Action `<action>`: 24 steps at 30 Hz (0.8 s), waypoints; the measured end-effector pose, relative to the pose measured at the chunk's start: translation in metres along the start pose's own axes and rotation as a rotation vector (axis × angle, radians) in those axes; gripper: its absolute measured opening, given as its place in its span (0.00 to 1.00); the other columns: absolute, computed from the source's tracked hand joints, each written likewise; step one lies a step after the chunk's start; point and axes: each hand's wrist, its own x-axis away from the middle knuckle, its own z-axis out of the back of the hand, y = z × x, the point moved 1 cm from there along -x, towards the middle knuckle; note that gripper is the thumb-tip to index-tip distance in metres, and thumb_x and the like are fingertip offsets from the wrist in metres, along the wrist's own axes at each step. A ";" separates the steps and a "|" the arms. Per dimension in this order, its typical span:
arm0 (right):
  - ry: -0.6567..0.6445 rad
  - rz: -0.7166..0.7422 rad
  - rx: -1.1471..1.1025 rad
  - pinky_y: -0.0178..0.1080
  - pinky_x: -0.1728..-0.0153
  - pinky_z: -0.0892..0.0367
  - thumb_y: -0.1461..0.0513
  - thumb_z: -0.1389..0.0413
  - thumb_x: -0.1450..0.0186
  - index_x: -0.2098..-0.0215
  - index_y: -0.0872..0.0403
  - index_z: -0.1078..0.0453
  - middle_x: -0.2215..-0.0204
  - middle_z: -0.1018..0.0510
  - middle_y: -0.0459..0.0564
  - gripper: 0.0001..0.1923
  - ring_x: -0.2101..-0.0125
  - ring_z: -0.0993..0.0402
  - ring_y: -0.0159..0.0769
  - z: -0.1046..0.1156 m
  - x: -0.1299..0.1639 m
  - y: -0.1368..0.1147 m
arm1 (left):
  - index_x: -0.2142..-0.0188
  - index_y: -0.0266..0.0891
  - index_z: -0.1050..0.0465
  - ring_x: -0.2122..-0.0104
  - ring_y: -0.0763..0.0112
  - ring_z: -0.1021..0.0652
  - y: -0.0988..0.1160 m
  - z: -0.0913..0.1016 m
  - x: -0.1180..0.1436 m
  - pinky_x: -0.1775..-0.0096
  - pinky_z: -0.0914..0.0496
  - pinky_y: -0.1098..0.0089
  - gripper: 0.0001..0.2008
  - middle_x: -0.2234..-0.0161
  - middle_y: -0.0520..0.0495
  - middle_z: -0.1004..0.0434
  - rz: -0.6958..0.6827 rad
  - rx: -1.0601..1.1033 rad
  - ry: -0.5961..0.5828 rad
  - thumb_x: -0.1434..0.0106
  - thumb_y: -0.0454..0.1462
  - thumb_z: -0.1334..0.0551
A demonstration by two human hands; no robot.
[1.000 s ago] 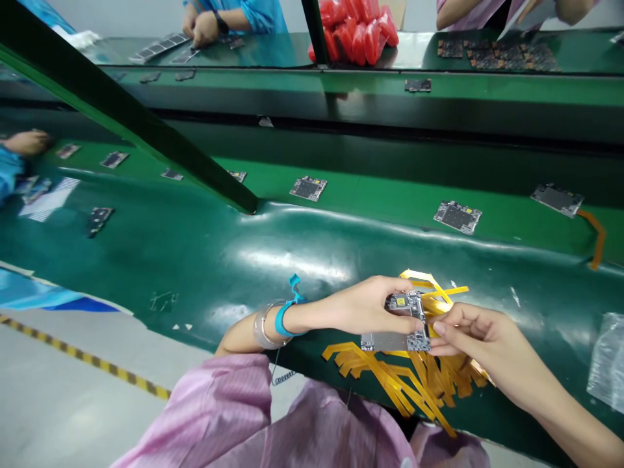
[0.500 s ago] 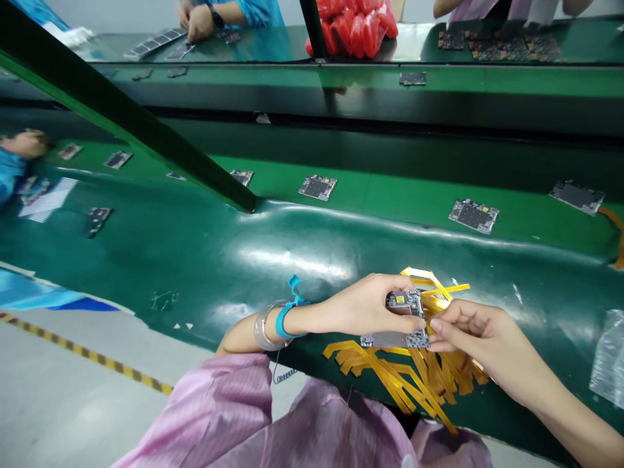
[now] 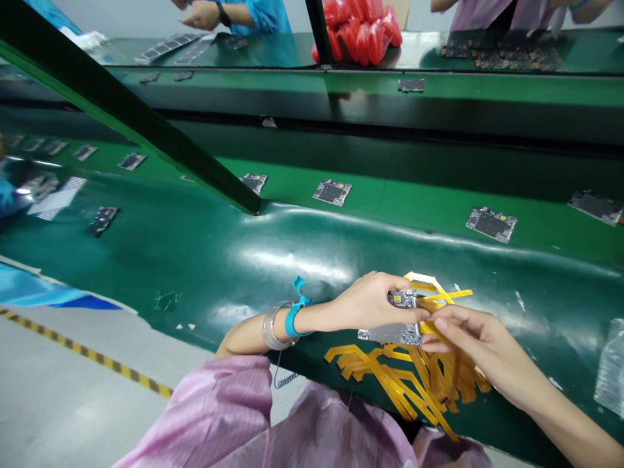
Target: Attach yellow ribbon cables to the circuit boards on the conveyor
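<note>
My left hand (image 3: 373, 302) is closed round a circuit board (image 3: 387, 333), its thumb and fingers spanning the board's right part. The board lies low over the bench, partly hidden by that hand. At its right edge my right hand (image 3: 463, 331) pinches a yellow-orange flex ribbon cable (image 3: 442, 330), fingertips almost against my left thumb. The cable's end at the board is hidden by my fingers. Below and beside both hands spreads a loose pile of flex cables (image 3: 390, 383). A clear bangle and a blue wrist strap (image 3: 291, 320) circle my left wrist.
Several boards, one of them here (image 3: 332, 192), lie on the green conveyor belt (image 3: 390, 182) beyond the bench. A slanted green post (image 3: 160, 140) crosses the left side. Clear plastic wrap (image 3: 610, 367) lies at right. Co-workers and red bags (image 3: 363, 32) are at the back.
Boards on the near belt have shifted right. My right fingers have moved slightly left, closer against the board's edge. My left hand keeps its hold. A co-worker's hand at far left has drawn back.
</note>
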 end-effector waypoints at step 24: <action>0.817 0.747 0.777 0.54 0.42 0.45 0.59 0.41 0.35 0.62 0.51 0.26 0.55 0.22 0.56 0.05 0.47 0.32 0.51 0.086 -0.126 -0.047 | 0.50 0.32 0.30 0.42 0.38 0.37 -0.091 0.187 -0.095 0.44 0.42 0.49 0.28 0.45 0.30 0.31 0.085 -0.738 0.410 0.48 0.36 0.26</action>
